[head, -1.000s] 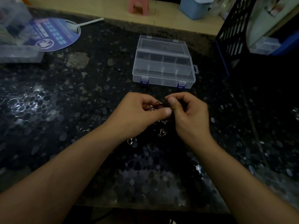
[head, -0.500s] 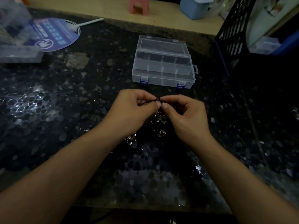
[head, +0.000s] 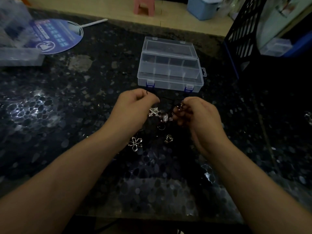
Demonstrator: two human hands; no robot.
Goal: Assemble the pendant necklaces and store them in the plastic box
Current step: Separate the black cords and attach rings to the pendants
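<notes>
Dark speckled counter (head: pixel 67 102), clear plastic box (head: pixel 169 65) closed, just before it left hand (head: pixel 135 107) and right hand (head: pixel 197 114) pinching black cord (head: pixel 166 98), silver pendants (head: pixel 135 143) beneath

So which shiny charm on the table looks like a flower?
The flower charm, lying nearest the person, beside the left forearm. It has five open looped petals; the cross charm and small curled charm don't.

hands: left (head: pixel 135 105), right (head: pixel 197 112) pinch black cord (head: pixel 166 98); pendants (head: pixel 155 112) beneath
</notes>
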